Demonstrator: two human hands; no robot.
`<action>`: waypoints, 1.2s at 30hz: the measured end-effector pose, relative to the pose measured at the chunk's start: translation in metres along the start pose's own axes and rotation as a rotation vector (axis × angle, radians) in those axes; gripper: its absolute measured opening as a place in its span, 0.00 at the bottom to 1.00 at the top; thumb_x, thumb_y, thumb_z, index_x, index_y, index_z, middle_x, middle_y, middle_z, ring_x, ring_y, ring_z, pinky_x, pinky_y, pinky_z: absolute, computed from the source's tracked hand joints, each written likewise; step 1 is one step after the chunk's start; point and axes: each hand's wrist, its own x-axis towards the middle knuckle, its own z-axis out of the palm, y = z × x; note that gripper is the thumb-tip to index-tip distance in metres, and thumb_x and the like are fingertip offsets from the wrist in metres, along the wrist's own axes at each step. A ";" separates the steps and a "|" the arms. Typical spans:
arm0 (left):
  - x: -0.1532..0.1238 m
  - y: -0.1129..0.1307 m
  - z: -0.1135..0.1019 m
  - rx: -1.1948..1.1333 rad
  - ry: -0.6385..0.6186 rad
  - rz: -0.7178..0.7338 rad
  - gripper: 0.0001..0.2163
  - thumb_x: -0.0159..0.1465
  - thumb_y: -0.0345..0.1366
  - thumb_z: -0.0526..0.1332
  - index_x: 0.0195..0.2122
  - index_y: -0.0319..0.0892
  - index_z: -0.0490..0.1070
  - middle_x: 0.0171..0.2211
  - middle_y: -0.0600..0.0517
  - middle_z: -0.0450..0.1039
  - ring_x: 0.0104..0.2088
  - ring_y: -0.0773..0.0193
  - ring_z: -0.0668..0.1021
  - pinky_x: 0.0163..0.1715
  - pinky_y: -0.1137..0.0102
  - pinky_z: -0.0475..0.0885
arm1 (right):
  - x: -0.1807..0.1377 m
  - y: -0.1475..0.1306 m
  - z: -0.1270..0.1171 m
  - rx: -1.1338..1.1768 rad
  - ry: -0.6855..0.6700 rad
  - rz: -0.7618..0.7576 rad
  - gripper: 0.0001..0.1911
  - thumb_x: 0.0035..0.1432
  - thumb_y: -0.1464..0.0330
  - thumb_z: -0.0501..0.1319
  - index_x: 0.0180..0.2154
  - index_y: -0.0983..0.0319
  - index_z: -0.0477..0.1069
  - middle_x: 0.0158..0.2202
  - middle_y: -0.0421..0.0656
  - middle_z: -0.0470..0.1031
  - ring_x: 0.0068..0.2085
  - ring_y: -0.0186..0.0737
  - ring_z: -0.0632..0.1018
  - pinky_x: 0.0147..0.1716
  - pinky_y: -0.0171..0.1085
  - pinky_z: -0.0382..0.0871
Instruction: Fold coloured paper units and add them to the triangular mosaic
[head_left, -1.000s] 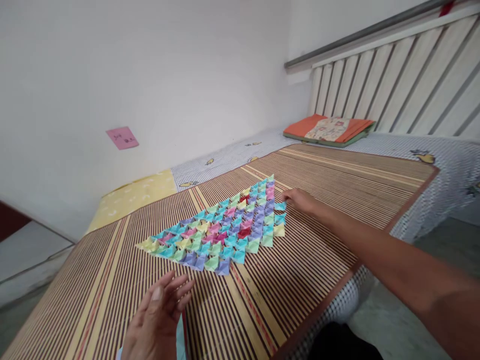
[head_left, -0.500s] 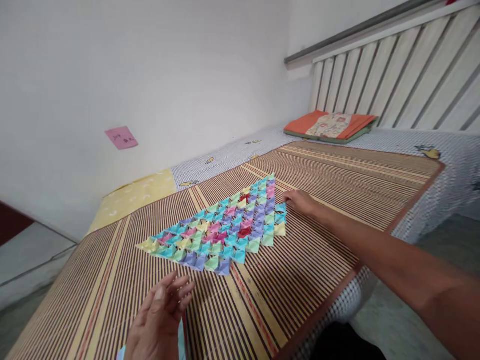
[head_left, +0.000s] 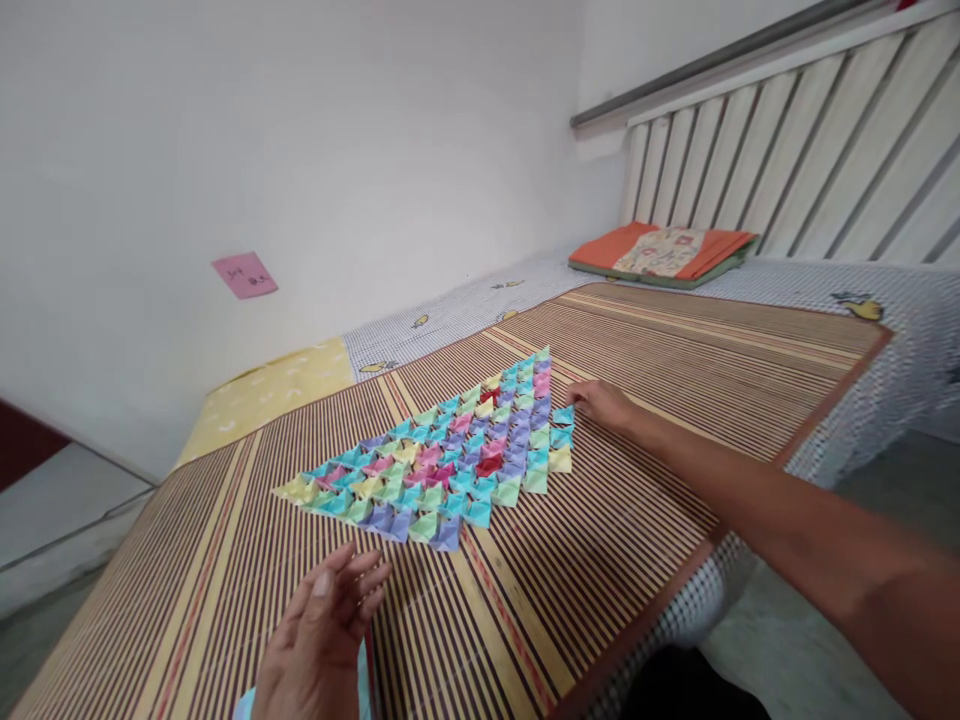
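Observation:
Rows of small folded paper pieces point(head_left: 427, 470) in blue, green, purple, yellow, pink and red form a roughly triangular sheet on a striped bamboo mat point(head_left: 645, 540). At the sheet's right edge, my right hand point(head_left: 604, 405) pinches a light blue folded paper piece point(head_left: 562, 415), its fingertips partly covering it. Below the near left side of the sheet hovers my left hand point(head_left: 322, 620), fingers loosely bent and apart, holding nothing. Some light blue paper point(head_left: 364, 680) shows partly from beneath that hand; most of it is hidden.
The mat lies on a bed with a checked sheet point(head_left: 457, 305). A folded orange cloth point(head_left: 615, 243) lies by the white slatted headboard point(head_left: 720, 150). Yellow fabric point(head_left: 255, 400) borders the wall, where a pink note point(head_left: 244, 275) is stuck. A dark shape point(head_left: 690, 685) sits at the bottom.

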 end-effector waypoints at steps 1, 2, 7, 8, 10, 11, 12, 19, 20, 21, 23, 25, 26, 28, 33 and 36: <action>0.000 -0.001 -0.001 -0.005 -0.003 0.005 0.18 0.51 0.47 0.75 0.40 0.42 0.82 0.37 0.47 0.84 0.37 0.56 0.85 0.38 0.70 0.81 | 0.000 0.000 0.001 0.001 -0.001 -0.002 0.08 0.68 0.65 0.62 0.39 0.65 0.76 0.39 0.43 0.79 0.42 0.41 0.80 0.46 0.46 0.75; 0.001 -0.001 -0.002 -0.008 -0.004 0.009 0.18 0.51 0.46 0.75 0.40 0.42 0.82 0.37 0.46 0.84 0.38 0.56 0.85 0.39 0.69 0.81 | 0.000 0.000 0.001 0.002 -0.001 -0.004 0.08 0.68 0.65 0.62 0.39 0.65 0.76 0.39 0.43 0.79 0.42 0.41 0.80 0.46 0.46 0.75; 0.002 -0.003 -0.003 -0.007 0.006 -0.003 0.20 0.51 0.47 0.75 0.41 0.41 0.82 0.38 0.45 0.84 0.38 0.55 0.85 0.38 0.69 0.81 | 0.001 0.003 0.007 0.020 -0.007 -0.019 0.10 0.69 0.64 0.62 0.39 0.65 0.75 0.39 0.43 0.79 0.41 0.41 0.80 0.45 0.45 0.75; 0.002 -0.003 -0.003 -0.008 0.016 -0.009 0.21 0.50 0.47 0.76 0.41 0.41 0.82 0.37 0.45 0.84 0.37 0.55 0.85 0.38 0.69 0.81 | 0.001 0.004 0.009 0.024 -0.007 -0.021 0.10 0.69 0.64 0.62 0.39 0.65 0.75 0.39 0.43 0.79 0.41 0.41 0.80 0.45 0.45 0.75; 0.002 -0.003 -0.001 -0.010 0.040 -0.016 0.22 0.48 0.48 0.76 0.41 0.41 0.82 0.37 0.45 0.84 0.37 0.55 0.85 0.37 0.69 0.81 | 0.002 0.006 0.011 0.029 -0.008 -0.024 0.11 0.69 0.63 0.62 0.39 0.64 0.75 0.38 0.43 0.78 0.40 0.40 0.79 0.44 0.44 0.75; 0.001 -0.003 0.000 -0.010 0.050 -0.020 0.23 0.47 0.48 0.77 0.41 0.41 0.82 0.37 0.45 0.84 0.36 0.55 0.85 0.37 0.69 0.81 | 0.003 0.007 0.012 0.031 -0.008 -0.026 0.11 0.69 0.62 0.61 0.39 0.64 0.75 0.38 0.43 0.78 0.40 0.40 0.79 0.44 0.44 0.75; 0.001 -0.002 0.001 -0.011 0.057 -0.025 0.23 0.47 0.49 0.77 0.40 0.41 0.82 0.36 0.45 0.84 0.36 0.55 0.85 0.36 0.70 0.81 | 0.003 0.008 0.013 0.032 -0.007 -0.030 0.12 0.69 0.62 0.61 0.39 0.64 0.75 0.38 0.43 0.78 0.40 0.40 0.79 0.44 0.44 0.75; -0.001 0.002 0.008 -0.017 0.090 -0.034 0.25 0.41 0.50 0.79 0.37 0.41 0.82 0.35 0.46 0.84 0.34 0.57 0.85 0.34 0.71 0.81 | 0.006 0.009 0.016 0.040 0.000 -0.077 0.12 0.69 0.62 0.61 0.39 0.64 0.75 0.38 0.43 0.78 0.40 0.40 0.79 0.44 0.44 0.75; -0.001 0.002 0.008 -0.015 0.091 -0.032 0.25 0.41 0.50 0.79 0.38 0.41 0.82 0.35 0.45 0.84 0.34 0.57 0.85 0.34 0.72 0.81 | 0.005 0.009 0.016 0.043 0.002 -0.083 0.12 0.69 0.62 0.62 0.39 0.64 0.75 0.38 0.43 0.78 0.40 0.40 0.79 0.44 0.44 0.75; -0.002 0.002 0.008 -0.014 0.091 -0.031 0.25 0.41 0.50 0.79 0.38 0.41 0.82 0.35 0.45 0.84 0.34 0.57 0.85 0.34 0.72 0.81 | 0.005 0.009 0.017 0.048 0.006 -0.089 0.12 0.69 0.61 0.61 0.39 0.64 0.75 0.39 0.43 0.78 0.40 0.40 0.79 0.44 0.44 0.75; -0.002 0.001 0.007 -0.014 0.087 -0.025 0.25 0.42 0.50 0.79 0.38 0.41 0.82 0.35 0.45 0.84 0.35 0.57 0.85 0.34 0.72 0.81 | 0.004 0.009 0.017 0.057 0.019 -0.099 0.12 0.69 0.61 0.61 0.39 0.64 0.75 0.39 0.43 0.78 0.39 0.40 0.79 0.43 0.44 0.75; -0.001 0.000 0.006 -0.014 0.078 -0.022 0.25 0.43 0.50 0.78 0.39 0.41 0.82 0.36 0.46 0.84 0.35 0.57 0.85 0.34 0.72 0.81 | 0.003 0.008 0.017 0.067 0.036 -0.105 0.13 0.69 0.61 0.61 0.39 0.64 0.75 0.38 0.43 0.78 0.38 0.40 0.79 0.43 0.44 0.75; 0.000 -0.001 0.006 -0.014 0.071 -0.019 0.24 0.44 0.50 0.78 0.39 0.41 0.82 0.36 0.46 0.84 0.35 0.57 0.85 0.35 0.72 0.81 | 0.003 0.008 0.016 0.073 0.047 -0.110 0.12 0.69 0.61 0.61 0.39 0.64 0.75 0.37 0.43 0.78 0.38 0.40 0.79 0.43 0.44 0.74; 0.001 -0.003 0.004 -0.011 0.059 -0.013 0.24 0.45 0.49 0.78 0.39 0.41 0.82 0.36 0.46 0.84 0.35 0.57 0.85 0.35 0.72 0.81 | 0.001 0.006 0.014 0.087 0.078 -0.123 0.11 0.69 0.62 0.61 0.40 0.64 0.75 0.39 0.44 0.78 0.40 0.41 0.79 0.45 0.44 0.73; 0.003 -0.007 0.001 -0.009 0.043 0.012 0.23 0.47 0.50 0.77 0.40 0.41 0.81 0.36 0.45 0.84 0.35 0.56 0.85 0.35 0.71 0.81 | -0.007 0.000 0.004 0.134 0.166 -0.156 0.07 0.67 0.69 0.59 0.40 0.64 0.75 0.43 0.47 0.78 0.45 0.44 0.77 0.46 0.43 0.70; 0.003 -0.007 0.001 -0.013 0.033 0.002 0.23 0.48 0.49 0.77 0.40 0.40 0.81 0.37 0.44 0.84 0.36 0.56 0.85 0.36 0.70 0.81 | -0.016 -0.006 -0.001 0.167 0.163 -0.185 0.07 0.64 0.72 0.58 0.35 0.62 0.75 0.37 0.47 0.78 0.41 0.43 0.77 0.43 0.40 0.68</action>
